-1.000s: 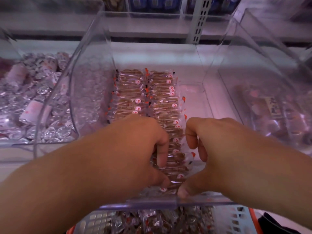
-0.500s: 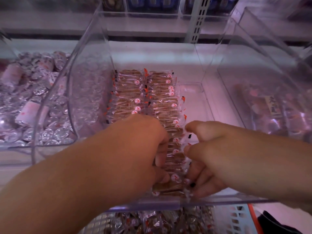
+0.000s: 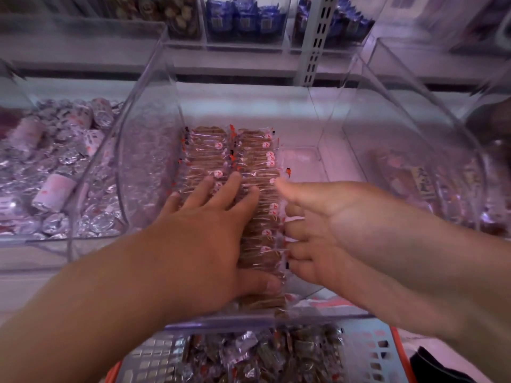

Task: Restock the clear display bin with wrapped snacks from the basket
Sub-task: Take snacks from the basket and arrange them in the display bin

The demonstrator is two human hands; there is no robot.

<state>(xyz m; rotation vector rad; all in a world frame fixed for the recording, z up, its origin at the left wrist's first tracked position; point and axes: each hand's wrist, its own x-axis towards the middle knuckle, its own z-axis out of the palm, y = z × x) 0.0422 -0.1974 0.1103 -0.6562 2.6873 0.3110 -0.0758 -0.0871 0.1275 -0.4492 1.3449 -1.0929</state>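
Note:
The clear display bin (image 3: 154,139) stands in the middle of the shelf, holding two neat rows of wrapped brown snacks (image 3: 257,158). My left hand (image 3: 204,239) lies flat on the left row, fingers spread, thumb across the near end of the right row. My right hand (image 3: 326,230) is open, palm facing left, its fingertips pressed against the right side of the right row. The basket (image 3: 370,352) sits below the bin's front rim, with loose wrapped snacks (image 3: 257,355) piled in it.
A clear bin of silver foil-wrapped sweets (image 3: 55,175) stands to the left. Another clear bin with packaged goods (image 3: 420,183) is on the right. Blue packets (image 3: 243,20) fill bins on the upper shelf, beside a slotted shelf upright (image 3: 315,42).
Both hands have opened from curled grips on the near snacks. The left hand now lies flat and reaches farther in; the right hand has turned palm-left against the row's side.

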